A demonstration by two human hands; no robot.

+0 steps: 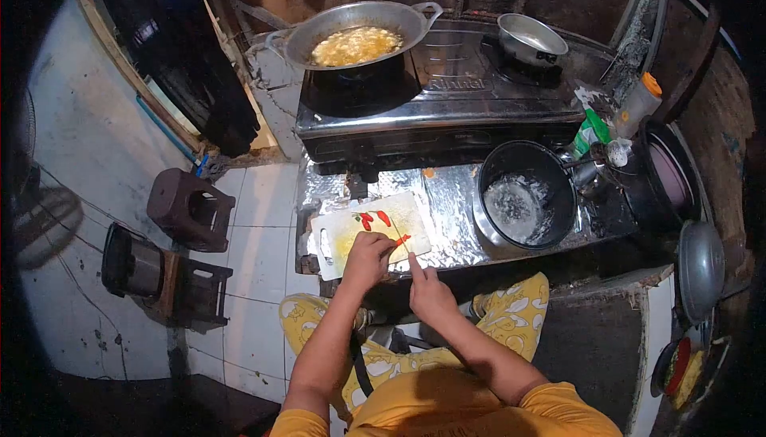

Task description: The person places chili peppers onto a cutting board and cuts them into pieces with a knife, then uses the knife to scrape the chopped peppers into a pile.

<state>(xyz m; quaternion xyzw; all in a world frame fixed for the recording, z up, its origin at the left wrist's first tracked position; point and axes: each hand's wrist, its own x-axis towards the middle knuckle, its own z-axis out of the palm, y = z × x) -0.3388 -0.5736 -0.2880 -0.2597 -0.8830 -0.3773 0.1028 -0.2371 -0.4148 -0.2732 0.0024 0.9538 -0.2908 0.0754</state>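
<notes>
Nearest the lens: orange sleeves and yellow patterned trousers, forearms stretched forward to a counter lined with foil [455, 213]. Left hand [365, 260] curled down on the near edge of a pale cutting board [339, 233], fingers bent and pressing on the lower end of a red chili [401, 240] at the board's right side. Right hand [429, 292] just beside and slightly nearer the body, closed around a knife handle, index finger stretched along the top; thin blade [396, 233] running up and left from the fist, crossing the board and meeting the red chili right beside the left fingertips. Chili thus pinned between blade and left fingers, touching both — well forward of the right fist, at the blade rather than in the palm. More red chilies [373, 218] loose near the middle of the board, apart from both hands. Right of the board on the foil, an empty black pan [523, 197] with a whitish residue inside. Behind the board, a two-burner stove [443, 94]: on the left burner a wok [355, 34] holding yellow food in oil, on the right burner a small metal pot [531, 38]. At the far right of the counter, a green packet [593, 130] and a bottle with an orange cap [641, 102] — close together. Left on the tiled floor, a brown plastic stool [190, 209].
</notes>
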